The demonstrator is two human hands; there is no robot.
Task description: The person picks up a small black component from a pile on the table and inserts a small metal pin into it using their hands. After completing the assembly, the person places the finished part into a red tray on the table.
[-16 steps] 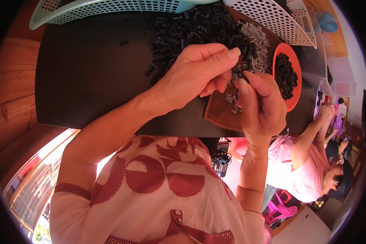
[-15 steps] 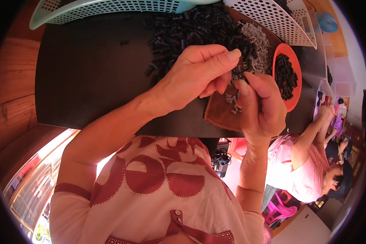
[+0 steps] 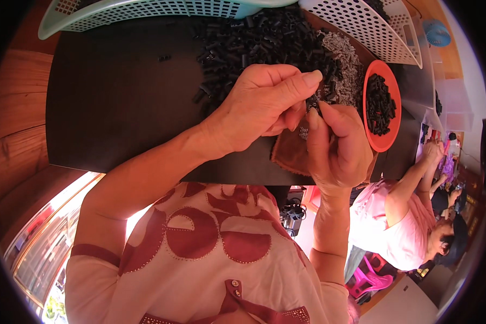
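My left hand point(image 3: 270, 105) is closed in a pinch, thumb laid over curled fingers. A small black piece point(image 3: 314, 101) shows partly at its fingertips. Close beside it, my right hand point(image 3: 341, 143) pinches with thumb and forefinger against that piece; whatever else it may hold is too small to make out. Behind the hands lies a heap of short black tubular pieces point(image 3: 254, 46). A pile of small silvery springs point(image 3: 343, 62) borders it on the right. More springs point(image 3: 303, 133) rest on a brown cloth point(image 3: 289, 156), partly hidden by my right hand.
An orange-red bowl point(image 3: 384, 144) with black pieces stands right of my hands. A green basket point(image 3: 146, 13) and a white perforated basket point(image 3: 362, 27) line the far side. A few black bits point(image 3: 164, 57) lie on the dark table point(image 3: 119, 102). A co-worker point(image 3: 399, 221) sits at right.
My right hand has shifted slightly left and down, its fingertips closer in under the left hand, covering more of the springs on the cloth. My left hand has dropped slightly, still pinching.
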